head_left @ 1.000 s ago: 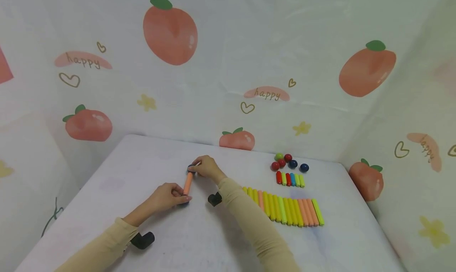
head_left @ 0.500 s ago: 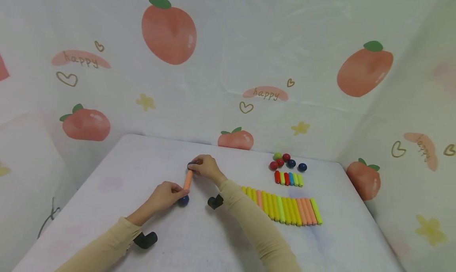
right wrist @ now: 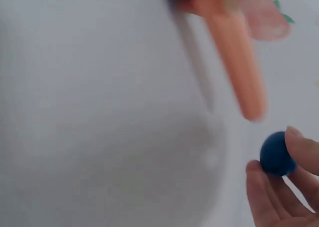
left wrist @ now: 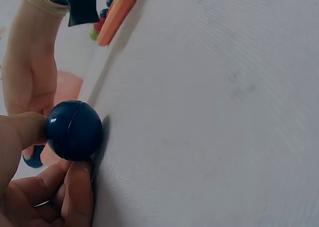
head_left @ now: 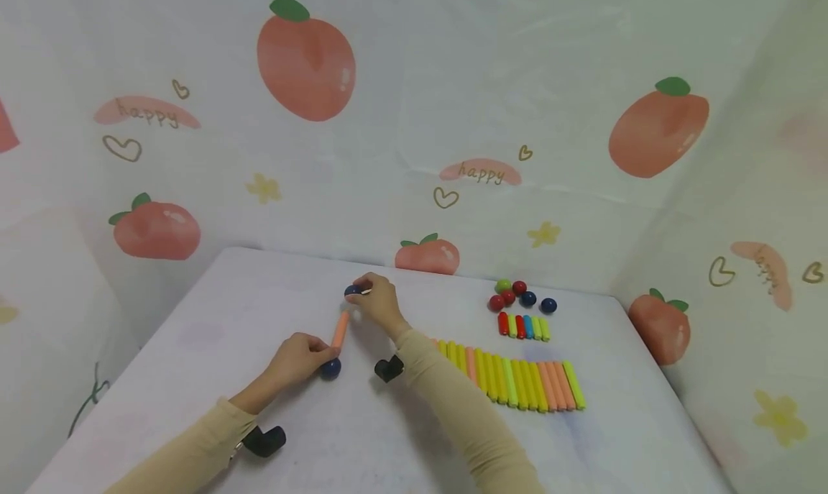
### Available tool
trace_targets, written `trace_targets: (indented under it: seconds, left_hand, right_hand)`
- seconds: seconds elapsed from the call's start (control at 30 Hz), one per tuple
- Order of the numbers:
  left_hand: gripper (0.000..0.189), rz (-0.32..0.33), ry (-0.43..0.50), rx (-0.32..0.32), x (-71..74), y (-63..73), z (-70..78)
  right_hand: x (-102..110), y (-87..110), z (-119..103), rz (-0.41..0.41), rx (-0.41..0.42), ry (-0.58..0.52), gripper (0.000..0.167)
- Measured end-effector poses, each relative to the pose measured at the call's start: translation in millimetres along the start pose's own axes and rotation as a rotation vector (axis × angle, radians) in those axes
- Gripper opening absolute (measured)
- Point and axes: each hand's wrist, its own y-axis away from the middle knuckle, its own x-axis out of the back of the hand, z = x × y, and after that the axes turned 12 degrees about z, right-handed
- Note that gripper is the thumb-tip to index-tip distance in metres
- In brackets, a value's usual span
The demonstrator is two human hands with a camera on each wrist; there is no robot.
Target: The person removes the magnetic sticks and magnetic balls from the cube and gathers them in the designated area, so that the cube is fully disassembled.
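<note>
My left hand (head_left: 294, 364) pinches the near end of an orange stick (head_left: 341, 330) between thumb and fingers. A glossy dark blue ball (head_left: 330, 368) sits at that same end and fills the near part of the left wrist view, against the fingertips. My right hand (head_left: 378, 305) pinches another blue ball (right wrist: 275, 155) just past the stick's far end. A gap shows between this ball and the stick in the right wrist view, where the stick is blurred.
A row of yellow, orange and green sticks (head_left: 514, 382) lies to the right, partly behind the right sleeve. Farther back are several short coloured sticks (head_left: 520, 326) and a cluster of red, green and blue balls (head_left: 507, 296). A patterned cloth wall (head_left: 388, 213) rises behind the table.
My right hand has drawn its blue ball away from the stick's far end, slightly back and right. My left fingers have shifted from the near ball up onto the stick, uncovering the ball.
</note>
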Motion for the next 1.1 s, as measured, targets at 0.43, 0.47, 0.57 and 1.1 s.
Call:
trace_targets:
  seconds: [0.43,0.47,0.57,1.1]
  left_hand:
    - [0.032,-0.004,-0.012,0.011,1.9,1.4,-2.5]
    - [0.031,-0.002,-0.011,0.011,2.0,1.1,-3.5]
    - [0.030,-0.002,-0.012,0.011,2.1,0.0,-6.1]
    - [0.029,-0.006,0.006,0.012,-2.1,-2.1,-4.0]
  right_hand:
    - [151,-32.8,39,-0.185,-0.091,-0.146,0.038]
    - [167,-33.6,45,-0.168,-0.091,-0.126,0.039]
    - [215,-34.1,70,-0.107,-0.121,-0.089,0.044]
    - [326,-4.2,190,0.412,-0.417,-0.314,0.051]
